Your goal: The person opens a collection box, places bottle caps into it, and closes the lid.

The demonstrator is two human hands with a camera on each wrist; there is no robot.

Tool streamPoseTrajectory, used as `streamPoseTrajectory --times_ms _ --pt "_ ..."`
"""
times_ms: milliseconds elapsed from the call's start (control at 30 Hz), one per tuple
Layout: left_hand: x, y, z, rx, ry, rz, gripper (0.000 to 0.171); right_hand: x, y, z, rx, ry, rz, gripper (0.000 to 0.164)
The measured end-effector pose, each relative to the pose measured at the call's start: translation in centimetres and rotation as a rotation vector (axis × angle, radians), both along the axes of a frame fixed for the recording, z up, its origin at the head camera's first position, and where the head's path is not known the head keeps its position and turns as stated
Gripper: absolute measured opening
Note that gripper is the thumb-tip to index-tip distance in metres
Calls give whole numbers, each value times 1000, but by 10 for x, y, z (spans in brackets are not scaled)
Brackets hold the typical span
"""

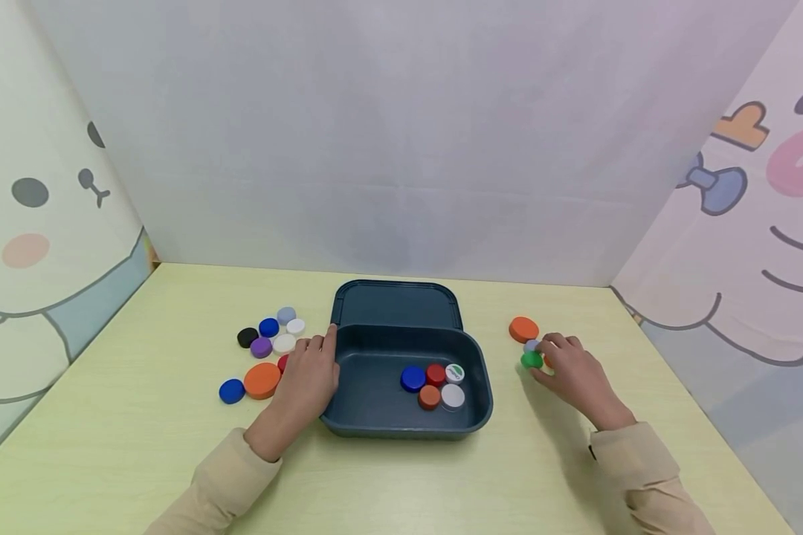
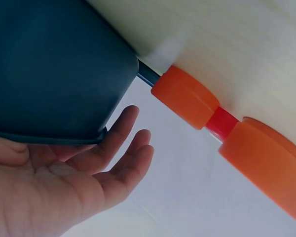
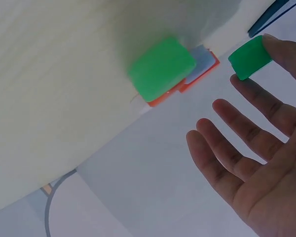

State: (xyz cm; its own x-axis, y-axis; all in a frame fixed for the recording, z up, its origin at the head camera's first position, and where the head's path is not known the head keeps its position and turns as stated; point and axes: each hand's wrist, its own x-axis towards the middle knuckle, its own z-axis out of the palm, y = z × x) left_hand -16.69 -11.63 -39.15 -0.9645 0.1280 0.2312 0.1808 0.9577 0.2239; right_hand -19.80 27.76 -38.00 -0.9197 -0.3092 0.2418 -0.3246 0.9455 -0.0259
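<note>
My left hand (image 1: 308, 375) rests at the left rim of the dark blue plastic box (image 1: 368, 427). In the left wrist view, thumb and index finger reach over the rim; the other fingers extend loosely outside the wall. To the right of the box, my right hand (image 1: 578, 379) pinches a green bottle cap (image 3: 249, 58) between thumb and index finger, the other fingers spread. Another green cap (image 3: 162, 69) stands close by on the table, beside a pale blue cap (image 3: 201, 62). Blue, red, white and brownish-orange caps, such as this blue one (image 1: 413, 378), lie inside the box.
Left of the box lie several caps, among them a large orange one (image 1: 263, 380), a black one (image 1: 247, 337) and a purple one (image 1: 261, 347). A dark lid (image 1: 398, 303) lies behind the box. Another orange cap (image 1: 523, 329) is beyond my right hand.
</note>
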Motion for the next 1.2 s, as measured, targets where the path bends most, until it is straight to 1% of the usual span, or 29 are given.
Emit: streamPoseTrajectory --times_ms 333,533,767,867,1000,1200 --pt "1 0 1 -3 6 -1 59 6 -24 12 7 146 81 32" --pt "0 0 1 -13 -1 6 60 5 -40 22 1 176 120 32" --pt "1 0 0 -14 6 -1 59 6 -57 30 30 179 147 31" --pt "0 0 0 -17 12 -3 59 7 -64 32 47 172 159 33" --pt "0 0 0 -19 16 -1 59 7 -75 35 57 158 178 36" --pt "0 0 1 -9 0 3 59 7 -91 36 74 120 188 39"
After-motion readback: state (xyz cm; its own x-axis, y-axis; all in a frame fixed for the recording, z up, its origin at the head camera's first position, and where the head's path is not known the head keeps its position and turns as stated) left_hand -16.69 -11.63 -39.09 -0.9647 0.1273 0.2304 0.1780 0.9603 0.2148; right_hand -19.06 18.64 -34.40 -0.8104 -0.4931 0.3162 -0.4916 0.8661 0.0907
